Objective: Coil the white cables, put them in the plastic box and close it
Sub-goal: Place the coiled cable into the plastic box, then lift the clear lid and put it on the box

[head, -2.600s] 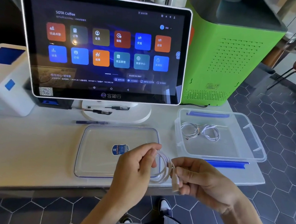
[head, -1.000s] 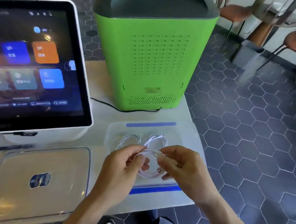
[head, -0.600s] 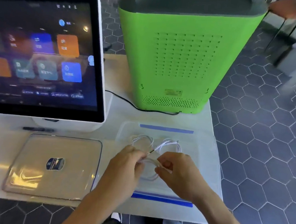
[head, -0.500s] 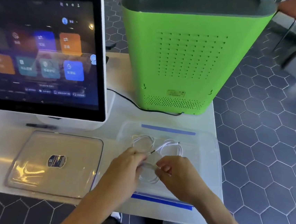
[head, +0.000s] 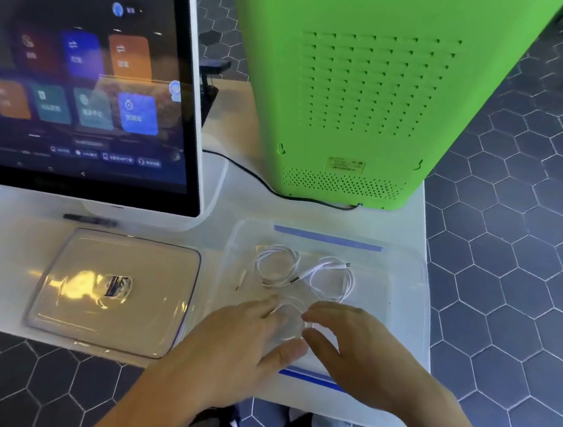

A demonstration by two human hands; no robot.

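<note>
Both hands' fingers (head: 276,311) hang loosely spread, gripping nothing, around a coiled white cable (head: 288,320) lying flat between left hand (head: 243,344) and right hand (head: 359,355) inside the plastic box (head: 403,294), its lid (head: 111,291) on the table (head: 4,255) leftward, nearer the left hand.

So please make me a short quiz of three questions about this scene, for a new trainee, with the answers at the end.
1. True or false: the lid is already on the plastic box.
2. How many coiled white cables lie beyond the hands in the box?
3. Where does the lid lie? A: left of the box; B: on the green machine; C: on the floor.

Key:
1. False, it lies on the table.
2. Two; a third coil lies between the left hand and right hand.
3. A.
</note>
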